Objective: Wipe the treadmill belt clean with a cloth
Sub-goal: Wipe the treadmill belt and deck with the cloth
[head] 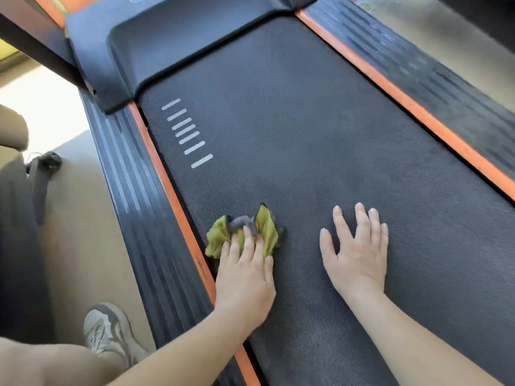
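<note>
The black textured treadmill belt runs diagonally through the view, with several white dashes printed near its left edge. A crumpled yellow-green and grey cloth lies on the belt close to the left orange strip. My left hand presses down on the cloth with straight fingers laid over it. To its right, my right hand lies flat on the bare belt with fingers spread, holding nothing.
Orange strips and ribbed black side rails border the belt on both sides. The black motor cover closes the far end. My grey sneaker stands on the tan floor at the left, near a dark cable.
</note>
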